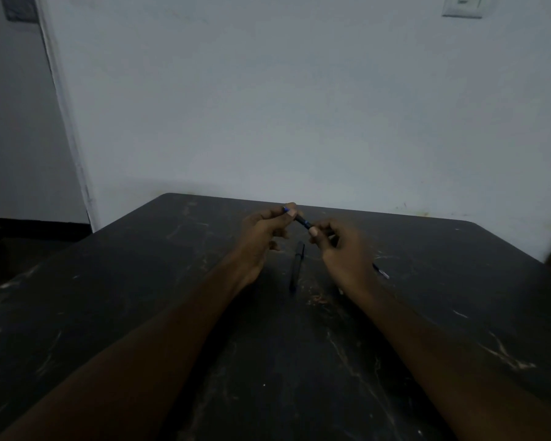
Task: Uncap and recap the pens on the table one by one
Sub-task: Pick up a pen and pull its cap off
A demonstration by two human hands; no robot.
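Both hands hold one dark pen (pixel 302 221) with blue trim above the black table (pixel 140 313). My left hand (pixel 264 230) pinches its far end between thumb and fingertips. My right hand (pixel 344 246) pinches the other part of the same pen, and the barrel runs on under the palm. Whether the cap is on or off cannot be told. A second dark pen (pixel 297 266) lies on the table between my wrists, pointing away from me. The pale tip of a third pen (pixel 381 271) sticks out from behind my right hand.
The scratched table reaches back to a pale wall (pixel 299 106). The wall's corner edge (pixel 64 106) stands at the left, with a dark floor beyond. A light switch plate (pixel 463 6) is high on the right.
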